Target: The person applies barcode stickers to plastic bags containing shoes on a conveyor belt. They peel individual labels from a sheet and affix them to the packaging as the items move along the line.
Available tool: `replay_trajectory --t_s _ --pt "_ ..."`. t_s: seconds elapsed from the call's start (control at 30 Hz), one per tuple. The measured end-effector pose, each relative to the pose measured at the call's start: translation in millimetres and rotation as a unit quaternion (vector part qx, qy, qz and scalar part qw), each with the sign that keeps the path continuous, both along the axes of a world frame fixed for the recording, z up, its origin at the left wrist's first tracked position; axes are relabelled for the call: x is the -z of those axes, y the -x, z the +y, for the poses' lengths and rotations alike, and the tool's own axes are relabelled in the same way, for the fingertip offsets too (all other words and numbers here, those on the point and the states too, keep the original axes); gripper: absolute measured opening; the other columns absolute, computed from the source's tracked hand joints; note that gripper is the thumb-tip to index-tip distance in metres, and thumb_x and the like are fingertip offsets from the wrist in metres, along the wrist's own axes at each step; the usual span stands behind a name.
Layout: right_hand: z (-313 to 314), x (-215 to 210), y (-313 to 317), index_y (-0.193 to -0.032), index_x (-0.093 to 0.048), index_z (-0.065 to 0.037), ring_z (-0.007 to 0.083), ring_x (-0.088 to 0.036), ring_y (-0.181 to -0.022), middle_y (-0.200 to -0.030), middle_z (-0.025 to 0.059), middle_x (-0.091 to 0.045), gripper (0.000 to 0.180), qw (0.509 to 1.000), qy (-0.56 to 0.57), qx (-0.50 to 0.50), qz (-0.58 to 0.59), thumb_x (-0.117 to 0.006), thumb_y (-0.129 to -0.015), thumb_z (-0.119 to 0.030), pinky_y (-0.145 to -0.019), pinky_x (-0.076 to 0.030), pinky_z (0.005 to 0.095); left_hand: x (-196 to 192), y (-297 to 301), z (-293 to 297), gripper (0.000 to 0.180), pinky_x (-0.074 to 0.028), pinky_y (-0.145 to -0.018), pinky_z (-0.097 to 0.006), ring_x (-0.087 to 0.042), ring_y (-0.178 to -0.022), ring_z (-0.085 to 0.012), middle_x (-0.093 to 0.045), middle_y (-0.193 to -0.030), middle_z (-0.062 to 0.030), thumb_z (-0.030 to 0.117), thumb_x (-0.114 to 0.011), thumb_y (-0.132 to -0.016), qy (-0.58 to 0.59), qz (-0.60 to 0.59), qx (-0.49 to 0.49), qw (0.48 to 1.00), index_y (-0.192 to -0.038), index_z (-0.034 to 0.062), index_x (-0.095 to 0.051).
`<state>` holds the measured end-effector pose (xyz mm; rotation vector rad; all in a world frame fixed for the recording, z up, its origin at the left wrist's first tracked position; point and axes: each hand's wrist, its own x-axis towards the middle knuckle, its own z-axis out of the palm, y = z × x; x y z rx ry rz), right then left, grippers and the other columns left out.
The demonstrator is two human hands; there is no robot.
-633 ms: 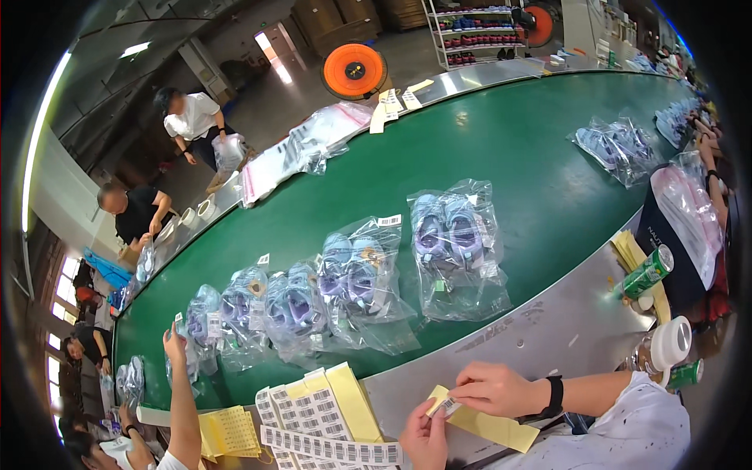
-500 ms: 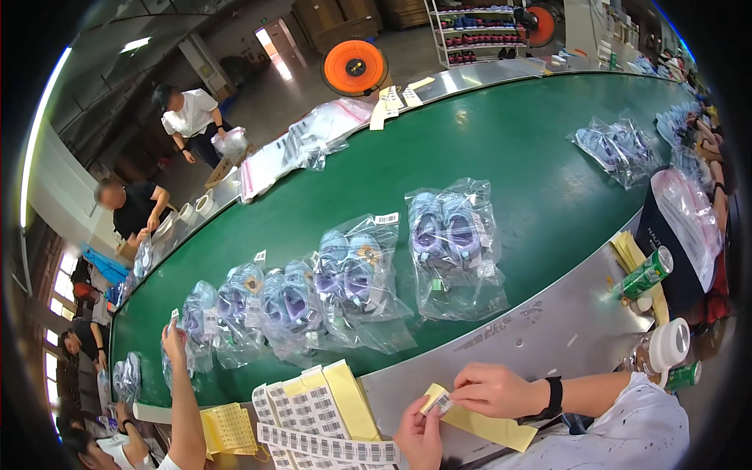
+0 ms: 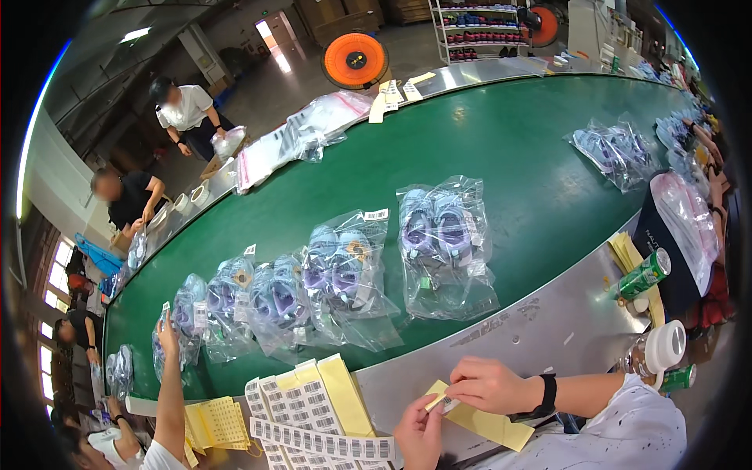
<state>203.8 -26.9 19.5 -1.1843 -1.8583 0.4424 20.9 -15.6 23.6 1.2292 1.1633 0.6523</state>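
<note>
Over the near metal ledge, my left hand [image 3: 419, 435] pinches the left end of a yellow backing strip [image 3: 493, 427] that carries a barcode sticker [image 3: 450, 404]. My right hand [image 3: 489, 385], with a black band on its wrist, has its fingertips closed at the sticker. Whether the sticker has come off the strip cannot be made out. Left of my hands lie sheets of barcode stickers [image 3: 301, 403] with a yellow backing sheet [image 3: 345, 395]. Beyond, on the green belt, stands a clear bag with a pair of blue-purple shoes [image 3: 433, 225].
Several more bagged shoe pairs [image 3: 333, 266] line the belt [image 3: 540, 211] leftward. A co-worker's raised hand [image 3: 167, 333] is by the leftmost ones. At my right are a green can [image 3: 644, 274] and a white-lidded bottle [image 3: 666, 345]. Plastic bags [image 3: 305, 133] cover the far ledge.
The bagged shoes and sticker sheets appear slightly farther left in the view. The curled end of the yellow strip between my fingers now sits flatter. Both hands keep their hold.
</note>
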Motion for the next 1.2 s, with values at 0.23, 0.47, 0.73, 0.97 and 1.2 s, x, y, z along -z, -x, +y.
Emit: replay_trajectory --t_s 0.23,0.47,0.73,0.97,1.2 --pt "0.2 -2.9 1.8 -0.086 -0.065 -0.003 0.021 -0.055 -0.071 -0.08 0.0065 -0.056 0.015 0.998 -0.032 0.017 -0.052 -0.064 -0.071 -0.004 -0.058 -0.046 0.0303 -2.7 -6.8 1.2 0.027 -0.049 -0.082 -0.025 -0.059 -0.094 -0.0151 -0.06 -0.106 -0.0124 -0.002 -0.052 -0.09 0.054 -0.151 -0.063 0.985 -0.116 -0.005 -0.049" --pt "-1.7 -6.6 3.8 -0.081 -0.062 -0.002 0.0229 -0.055 -0.075 -0.086 0.0089 -0.056 0.013 0.998 -0.031 0.018 -0.044 -0.065 -0.069 -0.004 -0.062 -0.047 0.032 11.8 -9.3 1.0 0.03 -0.053 -0.083 -0.027 -0.062 -0.095 -0.0188 -0.061 -0.106 -0.0179 -0.003 -0.053 -0.088 0.026 -0.151 -0.05 0.987 -0.117 -0.0076 -0.046" --pt "-7.8 -7.0 2.3 -0.078 -0.059 0.001 0.0277 -0.057 -0.084 -0.095 0.0121 -0.057 0.011 0.998 -0.068 0.007 -0.004 -0.066 -0.07 -0.002 -0.071 -0.048 0.0352 8.2 -14.4 6.5 0.042 -0.051 -0.083 -0.026 -0.061 -0.096 -0.0178 -0.058 -0.111 -0.0184 -0.008 -0.054 -0.084 0.058 -0.16 -0.029 0.985 -0.123 -0.0073 -0.04" --pt "31.5 -53.3 -50.4 -0.088 -0.062 -0.004 0.0195 -0.058 -0.09 -0.099 0.008 -0.06 0.009 0.983 -0.009 0.099 0.157 -0.064 -0.08 -0.006 -0.079 -0.046 0.0286 23.0 -11.6 -2.2 0.042 -0.05 -0.084 -0.026 -0.061 -0.099 -0.0193 -0.058 -0.111 -0.019 -0.007 -0.052 -0.085 0.005 -0.115 -0.055 0.992 -0.125 -0.0077 -0.037" --pt "180.7 -6.4 -186.4 -0.133 -0.036 -0.006 0.0154 -0.056 -0.083 -0.103 0.0073 -0.054 0.065 0.834 0.133 0.365 0.392 -0.069 -0.078 -0.019 -0.067 -0.048 0.0311 26.5 -19.5 -7.3 0.043 -0.05 -0.087 -0.029 -0.062 -0.098 -0.022 -0.057 -0.11 -0.0196 -0.006 -0.052 -0.086 -0.075 -0.074 -0.037 0.994 -0.126 -0.0079 -0.035"
